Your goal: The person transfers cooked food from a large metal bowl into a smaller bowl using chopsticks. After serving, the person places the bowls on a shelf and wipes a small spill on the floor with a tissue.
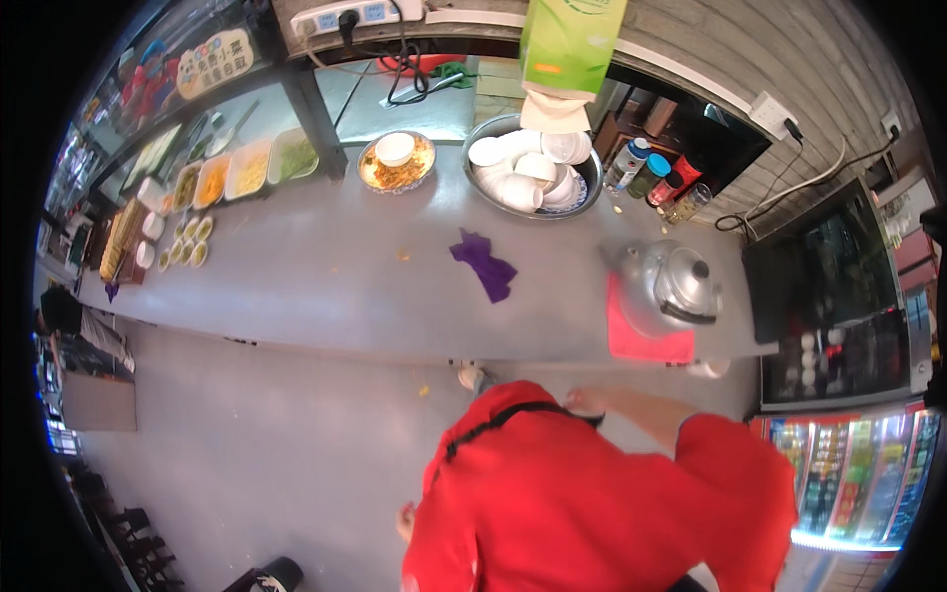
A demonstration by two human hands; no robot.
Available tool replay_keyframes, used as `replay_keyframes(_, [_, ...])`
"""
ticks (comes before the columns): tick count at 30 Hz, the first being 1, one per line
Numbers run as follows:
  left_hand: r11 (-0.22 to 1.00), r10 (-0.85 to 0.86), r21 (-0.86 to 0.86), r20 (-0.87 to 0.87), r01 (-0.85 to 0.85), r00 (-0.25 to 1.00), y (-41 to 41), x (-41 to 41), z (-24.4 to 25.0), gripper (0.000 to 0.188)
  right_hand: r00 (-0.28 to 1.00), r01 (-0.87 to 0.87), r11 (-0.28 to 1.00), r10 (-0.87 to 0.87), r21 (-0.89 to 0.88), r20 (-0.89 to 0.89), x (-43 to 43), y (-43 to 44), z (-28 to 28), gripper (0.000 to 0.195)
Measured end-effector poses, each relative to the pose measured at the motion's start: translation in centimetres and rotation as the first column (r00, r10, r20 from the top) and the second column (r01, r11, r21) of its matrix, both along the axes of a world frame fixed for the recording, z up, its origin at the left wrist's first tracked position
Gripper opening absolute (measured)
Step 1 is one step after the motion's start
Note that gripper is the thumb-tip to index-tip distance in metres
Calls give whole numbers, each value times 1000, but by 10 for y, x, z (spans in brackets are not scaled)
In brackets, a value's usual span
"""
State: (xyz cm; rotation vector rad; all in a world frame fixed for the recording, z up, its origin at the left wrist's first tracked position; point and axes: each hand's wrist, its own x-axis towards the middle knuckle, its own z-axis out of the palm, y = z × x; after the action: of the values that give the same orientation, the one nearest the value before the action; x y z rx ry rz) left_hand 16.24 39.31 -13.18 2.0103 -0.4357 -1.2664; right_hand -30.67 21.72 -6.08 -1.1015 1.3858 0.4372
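Note:
My right hand (587, 402), blurred, is bent in front of my red shirt, close to a black strap; whether it grips the strap is unclear. Low at my left side, my left hand (405, 521) shows only in part, the rest hidden by my shirt. Before me on the grey counter (355, 281) lies a crumpled purple cloth (486, 265). To its right a metal kettle (662, 288) stands on a red cloth (644, 344). Farther back, a metal basin (566, 214) holds stacked white bowls (518, 174). Neither hand touches these things.
A patterned bowl (396, 181) of food carries a small white bowl (394, 149). Several bottles (651, 175) stand by the wall. Food trays (248, 169) and small dishes (186, 240) are at the left. A drinks fridge (851, 473) stands right; a dark bin (280, 573) is on the floor.

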Motion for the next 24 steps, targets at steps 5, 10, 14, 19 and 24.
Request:
replay_keyframes(5, [980, -80, -168, 147, 105, 986, -122, 23, 30, 17, 961, 261, 899, -278, -353, 3, 11, 58, -94, 45])
replay_keyframes(10, [912, -155, -348, 197, 217, 968, -217, 11, 58, 16, 369, 855, 375, -925, 357, 89, -7, 130, -38, 25])
replay_keyframes(14, [898, -210, -388, 34, 207, 977, -237, -19, 45, 13, 726, 655, 711, -686, 255, 47, -14, 156, -13, 22])
replay_keyframes(19, [960, -217, -228, -244, 161, 945, -204, -75, 19, 14, 991, 130, 954, -127, -269, 28, 1, 193, -45, 33])
replay_keyframes(24, [982, -188, -44, -331, 184, 925, -164, -48, -18, 15, 913, -172, 904, -3, -392, -408, 22, 177, -49, 41])
